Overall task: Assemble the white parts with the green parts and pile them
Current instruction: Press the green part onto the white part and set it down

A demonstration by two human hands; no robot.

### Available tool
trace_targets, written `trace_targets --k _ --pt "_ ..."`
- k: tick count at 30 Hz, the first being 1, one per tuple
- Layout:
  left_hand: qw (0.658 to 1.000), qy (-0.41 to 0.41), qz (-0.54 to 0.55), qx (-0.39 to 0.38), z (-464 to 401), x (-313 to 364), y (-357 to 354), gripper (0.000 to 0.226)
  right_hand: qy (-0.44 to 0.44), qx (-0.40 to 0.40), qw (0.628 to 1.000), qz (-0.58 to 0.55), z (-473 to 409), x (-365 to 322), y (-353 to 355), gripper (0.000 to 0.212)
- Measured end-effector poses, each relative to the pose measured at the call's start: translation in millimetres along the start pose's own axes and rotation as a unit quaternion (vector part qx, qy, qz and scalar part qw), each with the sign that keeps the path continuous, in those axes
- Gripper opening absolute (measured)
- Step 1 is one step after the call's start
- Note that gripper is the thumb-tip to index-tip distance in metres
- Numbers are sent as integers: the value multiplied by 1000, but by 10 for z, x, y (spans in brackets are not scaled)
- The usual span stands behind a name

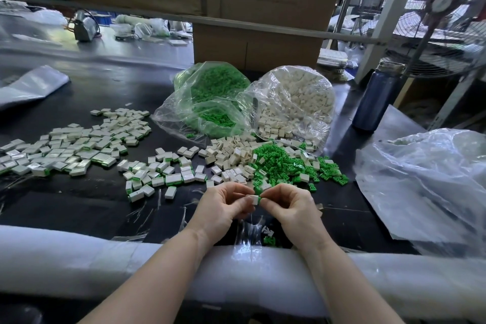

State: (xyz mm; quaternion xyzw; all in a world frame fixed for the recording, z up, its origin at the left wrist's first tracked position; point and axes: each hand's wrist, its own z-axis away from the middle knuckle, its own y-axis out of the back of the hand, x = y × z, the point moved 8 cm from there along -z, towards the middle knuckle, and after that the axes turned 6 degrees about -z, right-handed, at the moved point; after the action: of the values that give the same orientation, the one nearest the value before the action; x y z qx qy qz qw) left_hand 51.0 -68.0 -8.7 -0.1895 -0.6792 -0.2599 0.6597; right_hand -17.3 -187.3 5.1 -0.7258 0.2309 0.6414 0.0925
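My left hand [223, 205] and my right hand [286, 205] meet above the black table's near edge. Together they pinch one small white part [253, 199] with a green part [259, 200] at its right end. Just beyond my fingers lie a heap of loose white parts [231, 158] and a heap of loose green parts [284, 163]. Assembled white-and-green pieces [155, 173] are scattered to the left, and a larger spread of them [79, 144] reaches the far left. Behind stand an open bag of green parts [213, 102] and an open bag of white parts [294, 102].
A blue bottle [376, 97] stands at the right behind a crumpled clear plastic bag [426, 187]. Cardboard boxes [257, 42] rise at the back and a fan [444, 29] at the far right. White foam padding [105, 252] lines the near edge. A few stray parts [269, 237] lie beneath my hands.
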Motion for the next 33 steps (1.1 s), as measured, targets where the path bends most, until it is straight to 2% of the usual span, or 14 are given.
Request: trace_targets --k 6,20,26,29,33 --pt "999 -14 -36 -15 15 33 -16 10 -1 -15 1000 0 12 -3 -22 8" --pt "989 -47 -130 -51 -2 37 -92 14 -12 -53 998 -14 15 12 -50 22" --pt "989 -82 -123 -23 8 102 -76 16 -28 -14 996 -87 -12 58 -3 10" --pt "989 -96 -110 -36 22 106 -113 26 -42 2 994 -105 -18 99 27 7" --pt "983 -98 -155 0 3 89 -43 22 -50 -2 993 -105 -7 107 18 4"
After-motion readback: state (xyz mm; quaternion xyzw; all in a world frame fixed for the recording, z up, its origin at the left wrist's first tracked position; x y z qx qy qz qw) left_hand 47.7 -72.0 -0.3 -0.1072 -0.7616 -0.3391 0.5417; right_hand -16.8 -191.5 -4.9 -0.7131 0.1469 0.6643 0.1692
